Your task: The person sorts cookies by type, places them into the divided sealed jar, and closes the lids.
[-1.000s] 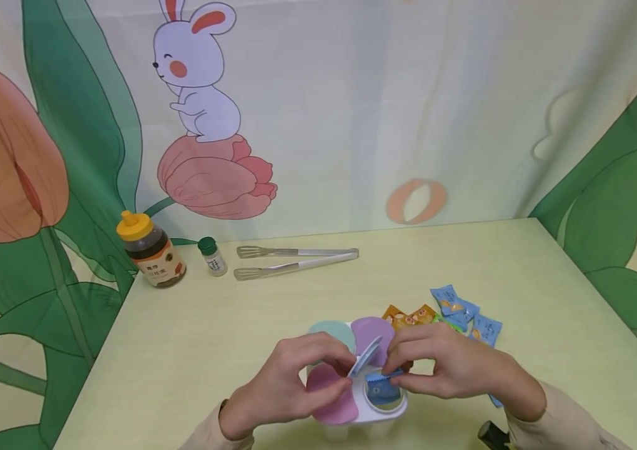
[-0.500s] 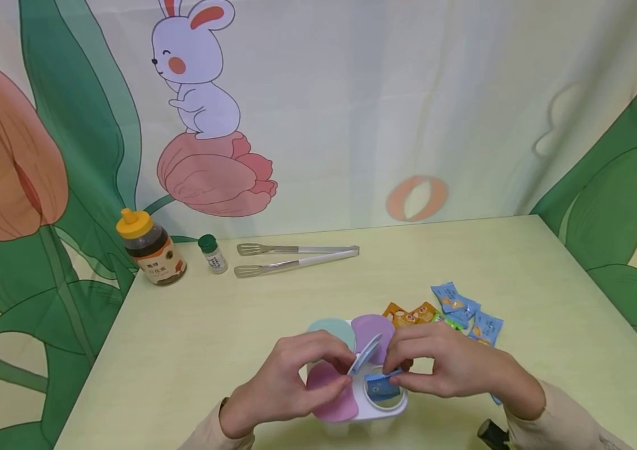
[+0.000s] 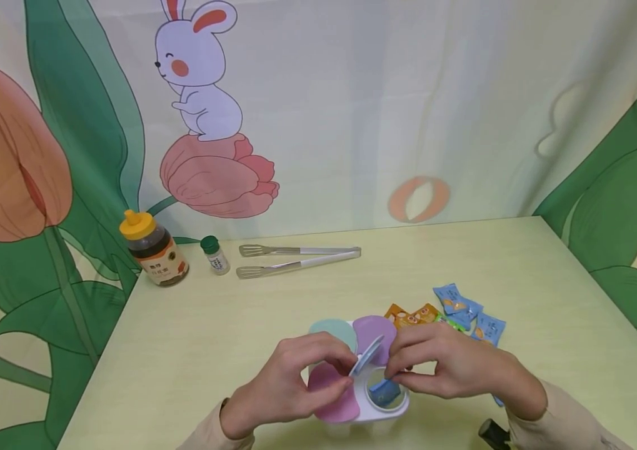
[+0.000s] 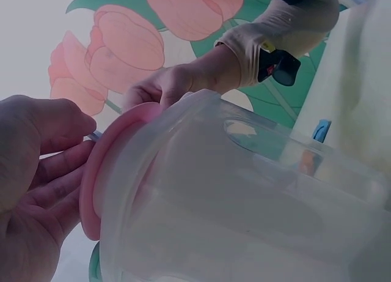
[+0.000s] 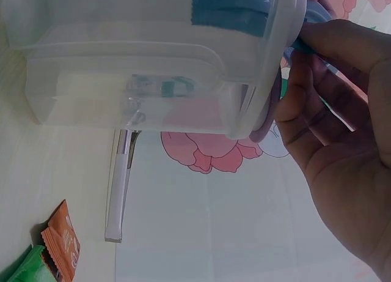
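We see the left hand (image 3: 304, 378) pinching the blue lid (image 3: 367, 355) between thumb and fingers, holding it tilted up over the box (image 3: 367, 414). The right hand (image 3: 447, 362) pinches one end of a packet (image 3: 384, 394) at the round opening nearest us on the right; the rest of that packet hangs inside, and in the right wrist view we make out its blue through the clear wall. Three other lids lie flat on the box: pink (image 3: 336, 400) at the near left, below the left hand's fingers, green (image 3: 334, 331) at the far left, and purple (image 3: 377, 331) at the far right. Just beyond the box and right hand we find orange sachets (image 3: 399, 317), a green sachet (image 3: 450, 322) partly hidden by the hand, and blue sachets (image 3: 450, 299) overlapping in a loose group. Farther back on the table (image 3: 194, 350), well apart from both hands, we have tongs (image 3: 326, 259) lying with their arms spread, then a green-capped shaker (image 3: 217, 259) and a yellow-capped bottle (image 3: 160, 259) near the left edge. Behind the table we see a printed curtain (image 3: 318, 112).
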A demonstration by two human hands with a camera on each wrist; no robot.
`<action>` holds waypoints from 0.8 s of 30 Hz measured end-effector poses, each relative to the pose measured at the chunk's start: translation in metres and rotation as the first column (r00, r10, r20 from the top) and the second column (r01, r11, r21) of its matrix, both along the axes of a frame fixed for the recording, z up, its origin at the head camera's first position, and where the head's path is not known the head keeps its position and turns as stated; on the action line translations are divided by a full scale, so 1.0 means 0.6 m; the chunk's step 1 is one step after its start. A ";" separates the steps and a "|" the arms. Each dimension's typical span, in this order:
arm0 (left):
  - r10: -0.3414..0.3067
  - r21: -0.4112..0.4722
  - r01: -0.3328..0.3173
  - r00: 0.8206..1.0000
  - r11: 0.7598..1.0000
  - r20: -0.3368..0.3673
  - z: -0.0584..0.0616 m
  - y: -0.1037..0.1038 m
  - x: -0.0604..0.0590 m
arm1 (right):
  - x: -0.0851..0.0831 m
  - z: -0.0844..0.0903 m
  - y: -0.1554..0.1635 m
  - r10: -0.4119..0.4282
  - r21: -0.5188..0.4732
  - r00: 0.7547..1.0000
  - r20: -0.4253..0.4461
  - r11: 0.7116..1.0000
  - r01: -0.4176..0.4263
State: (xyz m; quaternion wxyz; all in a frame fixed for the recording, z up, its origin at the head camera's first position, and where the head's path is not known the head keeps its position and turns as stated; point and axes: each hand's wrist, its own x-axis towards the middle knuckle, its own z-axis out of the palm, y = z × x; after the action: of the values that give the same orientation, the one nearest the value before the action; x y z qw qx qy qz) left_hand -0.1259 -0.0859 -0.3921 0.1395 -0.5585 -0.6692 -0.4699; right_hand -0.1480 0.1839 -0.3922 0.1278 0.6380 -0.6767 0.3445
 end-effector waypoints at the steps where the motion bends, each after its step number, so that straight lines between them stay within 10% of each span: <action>1: 0.000 0.000 0.000 1.000 1.000 0.000 0.000 0.000 0.000 | 0.000 0.000 0.000 -0.001 0.003 1.000 -0.013 1.000 0.001; 13: 0.008 -0.001 -0.008 1.000 1.000 -0.010 0.000 0.000 0.002 | 0.000 0.003 0.012 0.017 0.083 0.999 -0.038 0.996 -0.014; 24: 0.008 0.003 -0.008 1.000 1.000 -0.018 0.001 0.003 0.001 | -0.017 -0.001 0.037 -0.130 0.036 0.991 0.036 0.991 0.129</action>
State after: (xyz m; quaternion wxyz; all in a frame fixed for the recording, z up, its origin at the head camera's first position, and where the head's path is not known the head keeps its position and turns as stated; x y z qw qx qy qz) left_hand -0.1254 -0.0843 -0.3914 0.1484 -0.5599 -0.6693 -0.4654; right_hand -0.1582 0.2059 -0.3928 0.1264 0.5881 -0.7246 0.3364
